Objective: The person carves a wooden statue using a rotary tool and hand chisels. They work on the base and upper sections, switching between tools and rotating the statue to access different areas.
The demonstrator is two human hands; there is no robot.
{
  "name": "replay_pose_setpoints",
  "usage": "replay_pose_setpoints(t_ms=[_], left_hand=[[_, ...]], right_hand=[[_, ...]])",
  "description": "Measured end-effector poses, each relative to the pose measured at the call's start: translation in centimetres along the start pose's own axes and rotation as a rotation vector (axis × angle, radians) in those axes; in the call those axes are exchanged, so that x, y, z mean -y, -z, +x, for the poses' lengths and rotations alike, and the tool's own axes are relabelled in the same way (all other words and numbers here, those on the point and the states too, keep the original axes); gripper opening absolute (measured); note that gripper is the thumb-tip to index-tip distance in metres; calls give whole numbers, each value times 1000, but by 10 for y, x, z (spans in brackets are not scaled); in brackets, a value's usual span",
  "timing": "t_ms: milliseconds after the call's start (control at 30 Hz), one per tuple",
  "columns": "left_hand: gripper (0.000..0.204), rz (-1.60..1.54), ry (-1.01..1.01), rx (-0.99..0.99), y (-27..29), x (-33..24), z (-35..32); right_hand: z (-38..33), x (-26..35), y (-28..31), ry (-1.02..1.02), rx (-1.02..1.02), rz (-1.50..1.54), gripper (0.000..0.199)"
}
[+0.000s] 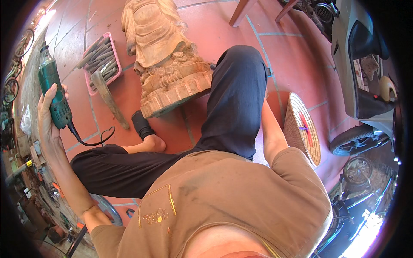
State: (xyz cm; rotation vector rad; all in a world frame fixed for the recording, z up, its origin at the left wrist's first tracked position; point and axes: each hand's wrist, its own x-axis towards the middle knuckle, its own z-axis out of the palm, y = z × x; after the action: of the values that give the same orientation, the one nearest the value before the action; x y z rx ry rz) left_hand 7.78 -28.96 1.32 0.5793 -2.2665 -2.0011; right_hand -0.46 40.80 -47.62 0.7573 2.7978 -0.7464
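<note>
One left hand (46,106) wrapped round green power tool (51,79), tip forward | right hand hidden behind raised knee (241,62), grip untellable | wooden statue (160,64) on tiled floor (290,58), right of tool, long axis running forward

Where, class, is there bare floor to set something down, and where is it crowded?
Bare red tile lies between the wooden legs and conical hat, right of the raised knee. Tight: the gap between the pink basket and carved statue; clutter crowds the picture's left edge.

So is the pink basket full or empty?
Fairly full: the basket holds a heap of long, thin tools, some poking past its left side.
</note>
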Motion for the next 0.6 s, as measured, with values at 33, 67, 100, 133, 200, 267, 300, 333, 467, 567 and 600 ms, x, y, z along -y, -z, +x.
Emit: replay_pose_setpoints(t_ms=[33,67,100,133,200,267,300,333,467,567,600], left_hand=[[36,-15,-3,9,-1,2,2],[36,-31,-6,20,-3,5,4],[36,-16,-6,6,-2,-1,-1],[36,-1,-8,-8,-1,-5,-5],[36,12,-15,-17,-1,-8,-8],[37,21,-18,-22,-5,-9,-6],[37,24,-17,-32,-4,-8,-8],[37,20,-15,-31,-2,-6,-9],[38,28,-10,-21,-3,0,-3],[38,82,20,-22,8,-7,-11],[38,87,29,-3,10,-6,-10]], right_hand=[[11,-10,3,-52,3,32,43],[21,-20,6,-104,4,65,44],[21,-12,-3,-147,39,115,46],[19,-6,-11,-152,47,129,45],[17,-6,-18,-172,40,149,43],[18,-16,-20,1,-63,32,40],[19,-16,-20,94,-109,-30,39],[24,-15,-18,98,-94,-20,39],[15,-5,8,13,-29,9,39],[-26,53,32,-105,47,84,39],[-35,65,47,-117,47,67,40]])
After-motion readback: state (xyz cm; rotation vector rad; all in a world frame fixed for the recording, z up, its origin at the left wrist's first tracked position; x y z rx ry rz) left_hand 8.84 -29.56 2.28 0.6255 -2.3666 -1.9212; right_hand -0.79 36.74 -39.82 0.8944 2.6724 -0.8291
